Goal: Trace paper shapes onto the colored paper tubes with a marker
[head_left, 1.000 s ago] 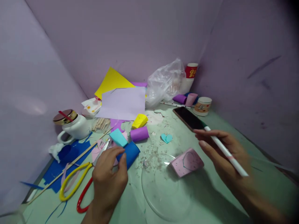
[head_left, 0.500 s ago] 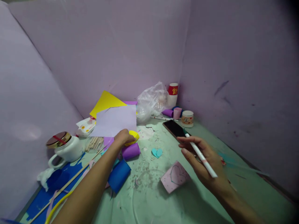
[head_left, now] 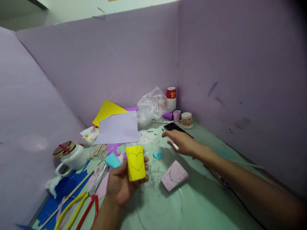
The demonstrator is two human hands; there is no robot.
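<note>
A single head-worn camera is looking forward and down from above the near side of the desk [head_left: 206, 207]. It is facing the far wall [head_left: 117, 67], with the left wall [head_left: 26, 95] and right wall [head_left: 242, 67] flanking the view. The left hand [head_left: 122, 185] and right hand [head_left: 183, 142] are showing fairly close, while stacked paper cups [head_left: 171, 104] are standing farther off, near the far right corner.

The yellow piece [head_left: 136, 163] is showing a dark heart outline. Right of it, a pink piece [head_left: 175, 175] is bearing another heart outline amid dark specks; left of the yellow piece, scissors [head_left: 92, 191] are displaying red and yellow handles.
</note>
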